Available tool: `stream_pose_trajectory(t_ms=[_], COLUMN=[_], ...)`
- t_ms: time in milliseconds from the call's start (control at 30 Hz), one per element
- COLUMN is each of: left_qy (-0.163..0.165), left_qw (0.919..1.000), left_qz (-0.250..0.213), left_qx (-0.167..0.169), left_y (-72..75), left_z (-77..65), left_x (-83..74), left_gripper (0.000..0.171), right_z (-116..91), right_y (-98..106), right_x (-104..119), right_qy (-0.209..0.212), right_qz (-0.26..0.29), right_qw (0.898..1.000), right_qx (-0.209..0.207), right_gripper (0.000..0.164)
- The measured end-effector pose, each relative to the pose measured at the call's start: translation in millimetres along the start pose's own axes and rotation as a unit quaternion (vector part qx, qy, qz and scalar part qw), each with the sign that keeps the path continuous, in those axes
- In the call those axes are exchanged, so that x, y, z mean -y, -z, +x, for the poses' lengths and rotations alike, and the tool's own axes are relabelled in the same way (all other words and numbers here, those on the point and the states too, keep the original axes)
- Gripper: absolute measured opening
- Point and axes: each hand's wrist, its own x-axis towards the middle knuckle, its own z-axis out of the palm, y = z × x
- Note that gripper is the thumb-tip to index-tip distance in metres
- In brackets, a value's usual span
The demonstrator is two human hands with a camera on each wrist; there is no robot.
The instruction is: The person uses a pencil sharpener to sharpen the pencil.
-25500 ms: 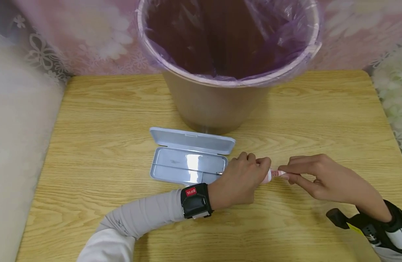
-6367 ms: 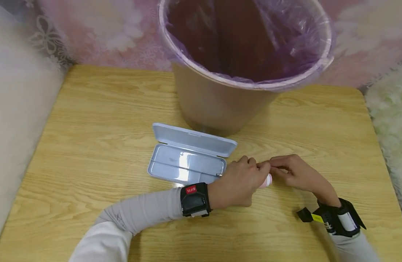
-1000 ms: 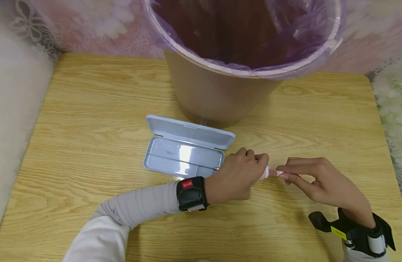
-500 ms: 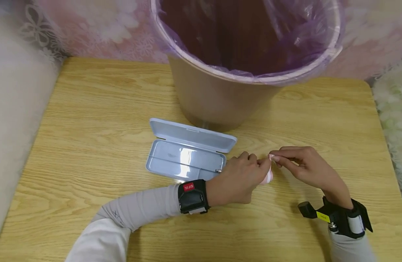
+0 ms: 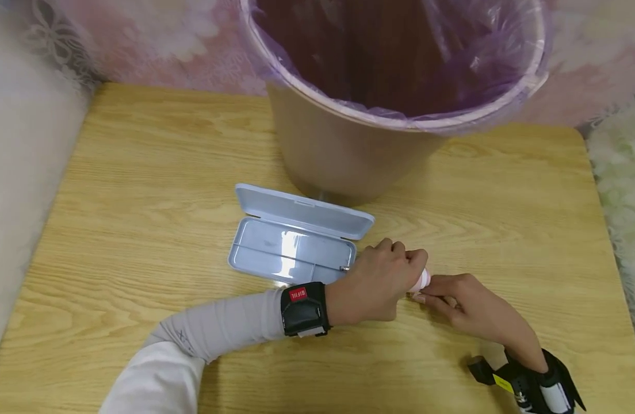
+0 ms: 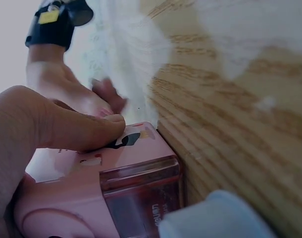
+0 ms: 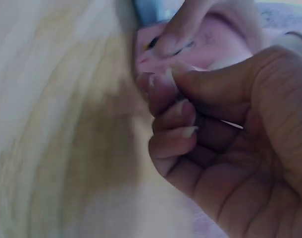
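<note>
A pink pencil sharpener [image 6: 67, 198] with a printed top and a see-through drawer stands on the table. My left hand [image 5: 374, 282] grips it from above, thumb across the top in the left wrist view. Only its white and pink end [image 5: 424, 280] shows past the knuckles in the head view. My right hand [image 5: 467, 305] is low at that end and pinches its crank handle, mostly hidden behind the fingertips [image 7: 163, 91]. Left of the sharpener lies a light blue pencil case [image 5: 268, 267], lid raised. A small silvery tip [image 5: 344, 268] shows between my left hand and the case.
A large bin [image 5: 343, 155] lined with a purple bag stands right behind the pencil case. Wood-grain table top [image 5: 141, 190] extends to both sides. A flowered pink wall [image 5: 157, 34] borders the back, and pale cloth [image 5: 22, 172] hangs at the left.
My right hand has swung from right of the sharpener, up over its end, then down to its near side, pinching the crank throughout. The left hand keeps its grip in place.
</note>
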Motion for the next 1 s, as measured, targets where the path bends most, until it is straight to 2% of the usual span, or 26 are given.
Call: stream_pose_trajectory(t_ms=[167, 300, 467, 600, 700, 833, 1000], left_qy=[-0.002, -0.002, 0.002, 0.001, -0.005, -0.002, -0.008], left_qw=[0.9999, 1.0000, 0.9999, 0.9999, 0.9999, 0.9997, 0.9992], left_qz=[0.006, 0.002, -0.002, -0.003, 0.000, -0.004, -0.018], left_qx=[0.008, 0.008, 0.017, 0.016, 0.016, 0.025, 0.036], left_y=[3.6, 4.8, 6.4, 7.0, 6.9, 6.6, 4.8], left_z=[1.6, 1.4, 1.2, 1.4, 1.6, 2.2, 2.9], left_x=[2.3, 3.2, 3.7, 4.1, 4.5, 4.1, 0.1], left_gripper=[0.029, 0.029, 0.031, 0.032, 0.032, 0.035, 0.039], right_z=[-10, -10, -3, 2, 4, 11, 20], right_y=[10, 23, 39, 44, 47, 51, 49], right_x=[17, 24, 25, 25, 25, 19, 3], right_qy=[0.045, 0.081, 0.095, 0.101, 0.091, 0.068, 0.033], right_qz=[0.037, 0.032, 0.006, -0.006, -0.009, -0.011, -0.037], right_qw=[0.998, 0.996, 0.994, 0.994, 0.994, 0.994, 0.993], right_qx=[-0.004, -0.031, -0.054, -0.053, -0.062, -0.086, -0.103], right_gripper=[0.036, 0.038, 0.016, 0.018, 0.015, 0.030, 0.030])
